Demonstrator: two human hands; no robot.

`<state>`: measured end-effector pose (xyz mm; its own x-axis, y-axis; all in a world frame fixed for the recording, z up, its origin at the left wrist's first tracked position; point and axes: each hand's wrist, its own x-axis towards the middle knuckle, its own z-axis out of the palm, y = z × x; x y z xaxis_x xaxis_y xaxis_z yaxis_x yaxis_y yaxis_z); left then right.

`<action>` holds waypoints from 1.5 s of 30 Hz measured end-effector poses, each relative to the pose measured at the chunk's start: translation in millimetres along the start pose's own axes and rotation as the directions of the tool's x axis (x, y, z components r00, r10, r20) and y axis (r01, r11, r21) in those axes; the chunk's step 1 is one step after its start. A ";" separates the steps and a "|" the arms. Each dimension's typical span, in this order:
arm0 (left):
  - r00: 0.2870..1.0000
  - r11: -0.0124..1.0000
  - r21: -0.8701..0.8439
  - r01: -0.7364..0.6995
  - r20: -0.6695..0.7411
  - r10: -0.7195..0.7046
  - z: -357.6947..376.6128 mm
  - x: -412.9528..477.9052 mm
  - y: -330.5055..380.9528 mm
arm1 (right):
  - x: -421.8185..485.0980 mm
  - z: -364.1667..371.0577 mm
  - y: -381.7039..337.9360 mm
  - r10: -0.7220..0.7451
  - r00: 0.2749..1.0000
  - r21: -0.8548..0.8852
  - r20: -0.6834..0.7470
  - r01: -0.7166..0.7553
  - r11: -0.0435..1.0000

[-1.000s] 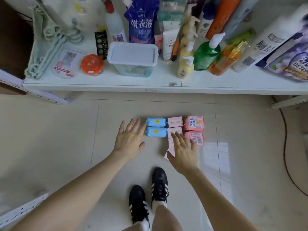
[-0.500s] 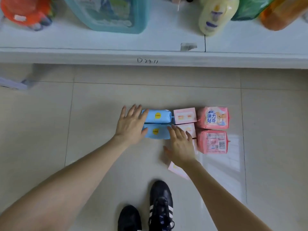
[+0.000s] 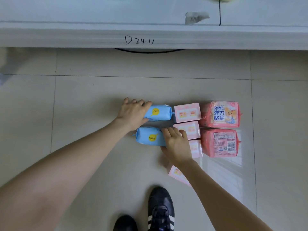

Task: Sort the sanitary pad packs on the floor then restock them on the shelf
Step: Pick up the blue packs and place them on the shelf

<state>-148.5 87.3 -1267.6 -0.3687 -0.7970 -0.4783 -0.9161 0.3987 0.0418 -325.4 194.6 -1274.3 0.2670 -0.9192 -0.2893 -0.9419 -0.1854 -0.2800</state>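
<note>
Sanitary pad packs lie in a block on the tiled floor. My left hand [image 3: 133, 112] grips the left end of the far blue pack [image 3: 160, 112]. My right hand [image 3: 177, 145] grips the right end of the near blue pack [image 3: 149, 136]. Right of them sit several pale pink packs: one far [image 3: 187, 112], one behind my right fingers [image 3: 191, 130], one partly under my right hand [image 3: 196, 148], one under my wrist [image 3: 176, 175]. Two larger coral-pink packs lie furthest right, front side up [image 3: 220, 114] and back side up [image 3: 220, 142].
The white shelf [image 3: 150, 37], marked D2411 on its front edge, runs across the top, close above the packs. A black cable [image 3: 150, 51] curves under it. My black striped shoes [image 3: 160, 209] stand just below the packs. Bare tile spreads left and right.
The view has dropped closer to the floor. Both hands went from lying flat on the packs to gripping one blue pack each, and the near blue pack has shifted left and tilted.
</note>
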 end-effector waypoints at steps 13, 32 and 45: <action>0.991 0.955 -0.282 0.094 -0.067 -0.117 -39.2 -61.1 -15.9 | -48.4 -52.2 -22.1 0.093 0.986 0.220 0.139 -0.123 0.968; 0.933 0.835 -0.515 0.195 -0.164 -0.319 -237.7 -265.9 -21.1 | -123.4 -293.3 -82.3 0.163 0.956 0.504 0.243 -0.268 0.821; 0.892 0.819 -0.567 0.092 -0.318 -0.320 -401.8 -455.2 -16.2 | -230.6 -478.2 -168.9 0.178 0.983 0.624 0.041 -0.165 0.764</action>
<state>-29.1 261.4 -698.1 -0.0860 -0.9831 -0.1614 -0.8730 -0.0036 0.4876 -325.2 271.9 -722.5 0.1028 -0.9226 -0.3717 -0.6365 0.2262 -0.7374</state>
